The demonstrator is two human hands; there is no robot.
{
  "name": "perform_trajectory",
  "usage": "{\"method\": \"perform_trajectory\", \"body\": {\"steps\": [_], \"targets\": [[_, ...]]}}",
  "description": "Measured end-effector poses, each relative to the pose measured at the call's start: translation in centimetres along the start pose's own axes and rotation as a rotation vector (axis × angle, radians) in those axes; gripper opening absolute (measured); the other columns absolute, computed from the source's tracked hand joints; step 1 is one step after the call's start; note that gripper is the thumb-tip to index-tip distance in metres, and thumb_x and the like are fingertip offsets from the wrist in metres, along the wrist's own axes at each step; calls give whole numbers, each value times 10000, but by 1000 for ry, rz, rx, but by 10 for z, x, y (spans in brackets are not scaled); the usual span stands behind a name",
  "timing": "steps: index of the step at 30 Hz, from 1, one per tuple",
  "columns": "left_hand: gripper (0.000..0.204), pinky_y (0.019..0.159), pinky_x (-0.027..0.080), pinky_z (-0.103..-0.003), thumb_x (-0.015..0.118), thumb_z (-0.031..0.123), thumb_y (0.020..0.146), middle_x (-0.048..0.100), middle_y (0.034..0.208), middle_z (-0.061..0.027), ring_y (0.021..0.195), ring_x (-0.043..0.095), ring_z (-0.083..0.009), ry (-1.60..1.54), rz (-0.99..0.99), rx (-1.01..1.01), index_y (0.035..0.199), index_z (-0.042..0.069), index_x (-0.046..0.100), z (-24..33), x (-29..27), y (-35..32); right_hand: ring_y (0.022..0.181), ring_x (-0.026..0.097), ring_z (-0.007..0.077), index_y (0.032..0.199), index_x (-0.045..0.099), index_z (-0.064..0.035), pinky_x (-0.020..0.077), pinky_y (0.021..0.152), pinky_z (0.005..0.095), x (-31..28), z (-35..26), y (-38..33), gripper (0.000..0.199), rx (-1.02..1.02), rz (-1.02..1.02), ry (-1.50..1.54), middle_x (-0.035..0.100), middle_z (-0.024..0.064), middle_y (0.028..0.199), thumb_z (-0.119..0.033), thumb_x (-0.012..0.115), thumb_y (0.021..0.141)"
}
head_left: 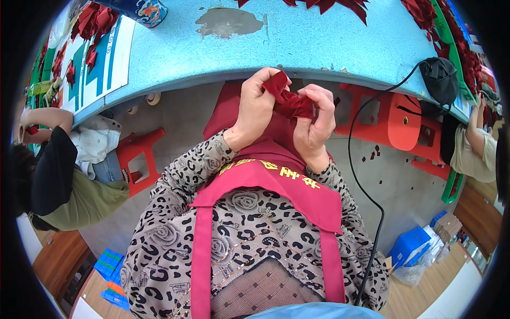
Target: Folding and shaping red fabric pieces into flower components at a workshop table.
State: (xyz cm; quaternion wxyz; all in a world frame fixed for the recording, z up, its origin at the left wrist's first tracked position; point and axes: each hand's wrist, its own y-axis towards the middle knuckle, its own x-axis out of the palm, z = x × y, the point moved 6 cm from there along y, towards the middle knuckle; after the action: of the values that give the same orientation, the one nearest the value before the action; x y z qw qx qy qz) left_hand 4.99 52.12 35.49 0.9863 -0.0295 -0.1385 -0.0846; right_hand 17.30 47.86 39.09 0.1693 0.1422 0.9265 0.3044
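Observation:
Both my hands are raised in front of my chest, just below the edge of the blue table (297,42). A dark red strip of fabric (287,98) is pinched between them. My left hand (256,109) grips its upper end with the fingers curled over it. My right hand (317,119) holds the lower, folded part between thumb and fingers. I wear a leopard-print top and a pink apron (265,181).
Dark red fabric pieces (95,24) lie at the table's far left and right corners. A black device (441,80) with a cable sits at the right edge. Red plastic stools (396,119) stand under the table. Other people sit at left (53,170) and right (470,149).

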Motion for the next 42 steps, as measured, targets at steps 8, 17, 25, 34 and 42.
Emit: {"method": "perform_trajectory", "body": {"steps": [8,17,25,34,42], "targets": [[95,650,448,-219,467,15,906,587,809,-14,726,533,-61,166,82,152,916,10,562,4,-6,-10,740,578,176,1016,532,19,469,666,272,14,27,-9,315,451,-394,64,594,112,887,91,379,750],[141,575,437,-218,404,46,923,579,787,-37,665,524,-90,-334,202,-238,912,33,545,-26,-22,-4,728,606,237,1022,529,14,483,677,262,27,7,-17,204,2,-67,-79,602,151,886,44,505,821],[145,621,429,-207,419,102,949,552,800,-22,714,507,-65,-532,60,-525,921,41,547,-37,-19,-19,818,608,224,1081,498,11,501,708,299,25,28,-26,224,-82,-29,2,591,158,949,-59,572,882],[162,700,406,-214,451,163,965,538,876,-20,756,479,-74,46,51,322,930,28,535,0,-24,-13,747,585,178,1016,516,13,458,683,278,35,30,-31,201,261,-243,255,593,114,876,-118,574,875],[193,629,428,-199,516,242,951,551,898,-6,765,524,-58,-171,70,-23,947,52,546,-26,-35,-19,683,572,263,976,474,-33,458,630,343,32,7,-29,295,-352,-135,-348,607,142,840,5,637,733]]}}
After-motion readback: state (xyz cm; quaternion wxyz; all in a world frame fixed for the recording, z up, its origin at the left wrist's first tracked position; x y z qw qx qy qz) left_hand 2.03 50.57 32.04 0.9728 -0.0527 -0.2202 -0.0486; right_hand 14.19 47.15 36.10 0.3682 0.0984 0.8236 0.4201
